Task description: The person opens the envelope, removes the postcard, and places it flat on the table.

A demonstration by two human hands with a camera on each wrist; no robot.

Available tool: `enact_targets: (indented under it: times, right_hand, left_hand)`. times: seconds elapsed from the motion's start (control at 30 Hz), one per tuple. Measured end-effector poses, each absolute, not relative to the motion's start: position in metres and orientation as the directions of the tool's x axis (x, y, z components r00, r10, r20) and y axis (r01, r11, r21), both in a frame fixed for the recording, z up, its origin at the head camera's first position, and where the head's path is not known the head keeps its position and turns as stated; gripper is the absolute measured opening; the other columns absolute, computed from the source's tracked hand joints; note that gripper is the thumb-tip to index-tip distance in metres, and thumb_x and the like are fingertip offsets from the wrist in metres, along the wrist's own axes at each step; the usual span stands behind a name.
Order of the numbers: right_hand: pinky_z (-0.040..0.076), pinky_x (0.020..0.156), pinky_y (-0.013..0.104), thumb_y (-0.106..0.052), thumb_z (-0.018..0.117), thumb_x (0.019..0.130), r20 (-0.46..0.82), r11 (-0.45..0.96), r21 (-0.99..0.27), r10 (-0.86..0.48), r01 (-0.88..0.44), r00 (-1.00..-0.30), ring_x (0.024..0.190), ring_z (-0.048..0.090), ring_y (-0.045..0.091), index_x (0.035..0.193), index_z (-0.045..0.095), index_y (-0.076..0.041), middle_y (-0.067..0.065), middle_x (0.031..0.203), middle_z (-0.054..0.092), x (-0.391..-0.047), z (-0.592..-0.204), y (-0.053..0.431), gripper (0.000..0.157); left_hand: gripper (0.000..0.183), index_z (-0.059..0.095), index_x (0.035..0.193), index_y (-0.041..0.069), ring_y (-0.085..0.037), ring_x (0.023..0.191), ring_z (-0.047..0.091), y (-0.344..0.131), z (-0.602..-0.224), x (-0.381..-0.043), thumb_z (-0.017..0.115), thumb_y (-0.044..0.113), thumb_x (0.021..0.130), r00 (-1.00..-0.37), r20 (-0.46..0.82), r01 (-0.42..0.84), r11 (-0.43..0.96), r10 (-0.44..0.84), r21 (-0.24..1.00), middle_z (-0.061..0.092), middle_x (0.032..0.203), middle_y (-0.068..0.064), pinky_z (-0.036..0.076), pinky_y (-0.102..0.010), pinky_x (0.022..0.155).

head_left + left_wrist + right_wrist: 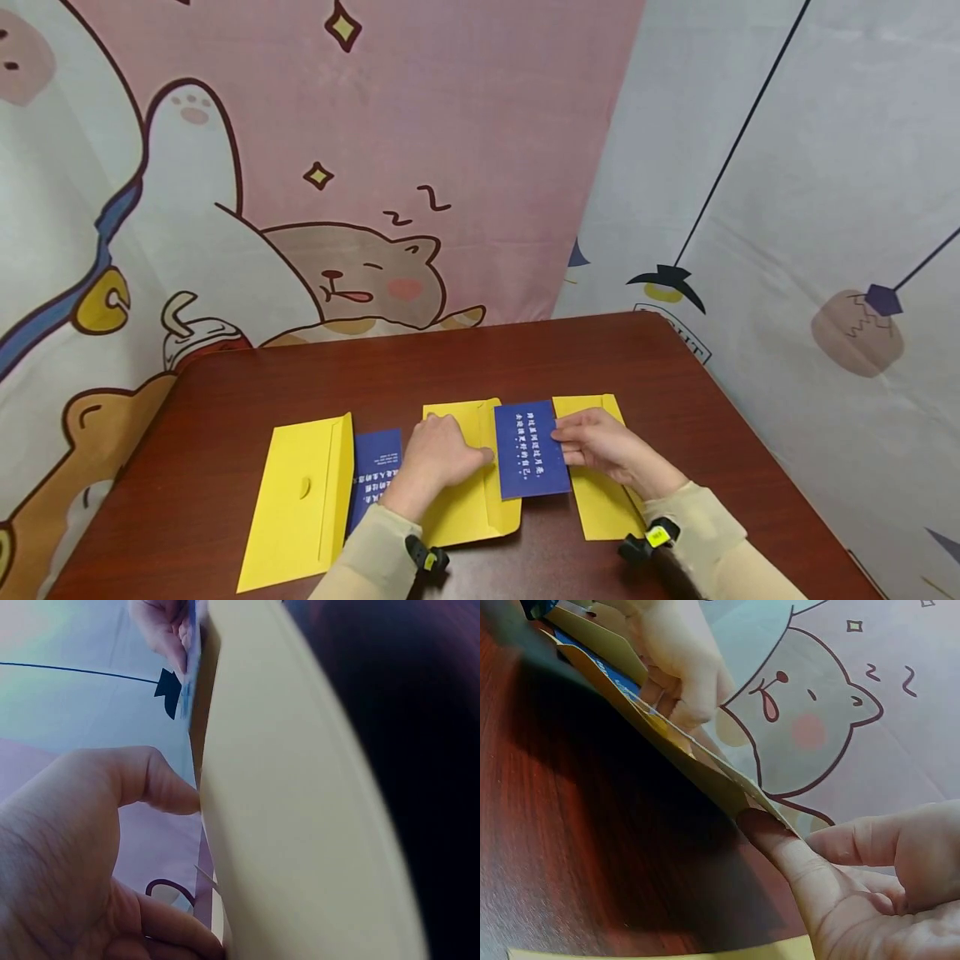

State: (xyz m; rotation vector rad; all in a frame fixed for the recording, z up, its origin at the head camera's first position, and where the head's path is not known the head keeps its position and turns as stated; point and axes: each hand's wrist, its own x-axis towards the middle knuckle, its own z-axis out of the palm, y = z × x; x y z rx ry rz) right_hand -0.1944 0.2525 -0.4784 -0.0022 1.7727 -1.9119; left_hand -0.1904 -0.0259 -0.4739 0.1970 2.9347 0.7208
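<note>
Head view: your left hand (438, 457) presses flat, fingers relaxed, on the middle yellow envelope (468, 500), while your right hand (600, 446) pinches the blue card (531, 450) at its mouth. Left wrist view: your thumb (161, 787) touches the envelope's edge. Right wrist view: your fingertips (776, 840) grip the card's corner above the table (592, 847).

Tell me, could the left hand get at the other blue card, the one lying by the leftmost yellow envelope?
Probably yes. The left hand rests on the middle envelope, and the second blue card lies just beside its wrist, half under the leftmost envelope, with nothing between them. It would have to let go of the middle envelope first.
</note>
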Motion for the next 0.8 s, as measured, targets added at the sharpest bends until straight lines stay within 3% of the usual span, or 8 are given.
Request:
enact_targets:
  times: [0.27, 0.8]
  right_hand:
    - [0.061, 0.085, 0.043, 0.000, 0.058, 0.106, -0.340, 0.013, -0.932, -0.371, 0.361, -0.864, 0.095, 0.078, 0.034, 0.129, 0.058, 0.021, 0.026, 0.110, 0.075, -0.192, -0.470, 0.269, 0.032]
    - [0.061, 0.083, 0.042, 0.000, 0.059, 0.105, -0.327, -0.005, -0.937, -0.343, 0.350, -0.880, 0.093, 0.078, 0.033, 0.130, 0.056, 0.023, 0.025, 0.107, 0.076, -0.191, -0.471, 0.287, 0.034]
  left_hand:
    - [0.046, 0.057, 0.069, 0.012, -0.024, 0.064, 0.052, -0.026, -0.475, -0.190, 0.078, 0.052, 0.075, -0.985, -0.086, 0.090, 0.875, 0.148, 0.477, 0.052, 0.064, -0.006, 0.042, -0.036, 0.058]
    - [0.047, 0.057, 0.069, 0.009, -0.027, 0.072, 0.051, -0.025, -0.475, -0.189, 0.077, 0.052, 0.075, -0.984, -0.074, 0.111, 0.883, 0.163, 0.456, 0.053, 0.069, -0.009, 0.043, -0.039, 0.066]
